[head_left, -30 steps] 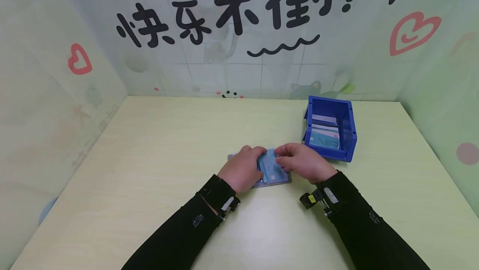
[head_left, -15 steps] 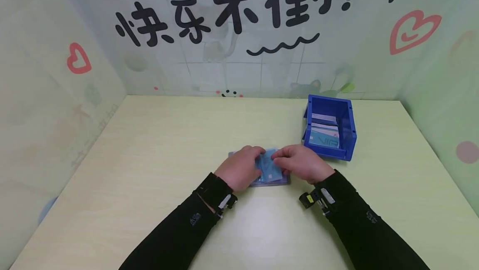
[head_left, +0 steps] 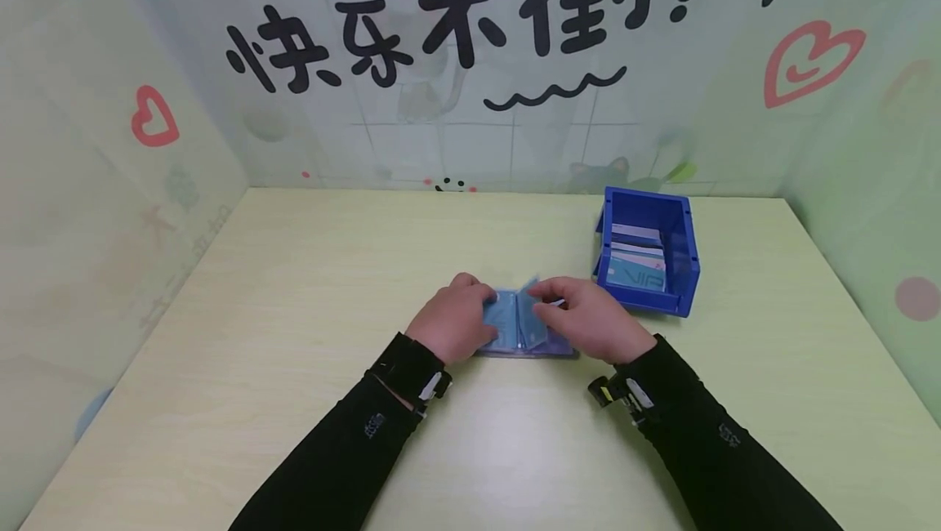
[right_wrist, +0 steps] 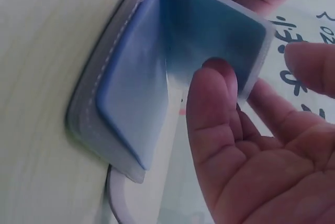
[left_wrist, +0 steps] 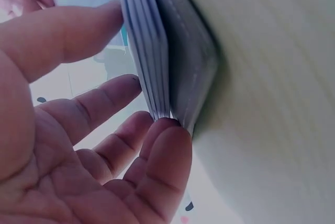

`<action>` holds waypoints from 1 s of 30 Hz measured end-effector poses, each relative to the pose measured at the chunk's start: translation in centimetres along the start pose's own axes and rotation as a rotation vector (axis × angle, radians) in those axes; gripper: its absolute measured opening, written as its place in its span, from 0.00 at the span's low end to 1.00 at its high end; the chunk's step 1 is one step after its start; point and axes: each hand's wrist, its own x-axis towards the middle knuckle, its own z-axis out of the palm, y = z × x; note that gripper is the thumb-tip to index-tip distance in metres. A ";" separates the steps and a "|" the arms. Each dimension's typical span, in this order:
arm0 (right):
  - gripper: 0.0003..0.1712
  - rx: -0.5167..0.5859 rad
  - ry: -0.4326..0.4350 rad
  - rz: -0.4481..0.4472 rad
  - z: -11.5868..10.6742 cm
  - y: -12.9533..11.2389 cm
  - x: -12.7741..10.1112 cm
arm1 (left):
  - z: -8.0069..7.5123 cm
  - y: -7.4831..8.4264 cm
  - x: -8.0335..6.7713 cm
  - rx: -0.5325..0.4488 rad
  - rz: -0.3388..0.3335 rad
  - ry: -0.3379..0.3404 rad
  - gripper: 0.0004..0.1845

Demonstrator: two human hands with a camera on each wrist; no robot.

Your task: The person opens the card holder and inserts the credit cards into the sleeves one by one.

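Observation:
A card holder with clear sleeves lies spread on the table between both hands. My left hand holds its left side; in the left wrist view the thumb rests on the stacked sleeves while fingertips meet the edge of the grey cover. A blue-tinted sleeve leaf stands raised near the middle. My right hand has curled fingers at that leaf's outer edge, with the thumb partly out of sight in the right wrist view. Another sleeve lies on the right cover.
A blue plastic bin stands behind and to the right of my right hand. Several cards lie in it, the front one a blue VIP card. A printed backdrop rises at the pale wooden table's far edge.
My left hand has shifted left and slightly away from me, uncovering more of the left sleeve. The blue-tinted leaf, flatter before, now stands up beside my right fingers.

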 end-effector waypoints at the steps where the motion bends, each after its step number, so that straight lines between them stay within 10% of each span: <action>1: 0.23 -0.008 -0.002 -0.014 0.1 0.0 0.0 | 0.0 0.0 0.0 0.001 0.001 0.000 0.27; 18: 0.27 -0.254 -0.002 0.011 0.9 -1.4 -0.6 | -0.2 0.1 -0.2 -0.014 0.008 0.001 0.28; 30: 0.40 -0.130 -0.097 -0.117 2.0 -1.1 -0.8 | -0.2 -0.1 -0.1 -0.018 0.005 -0.005 0.25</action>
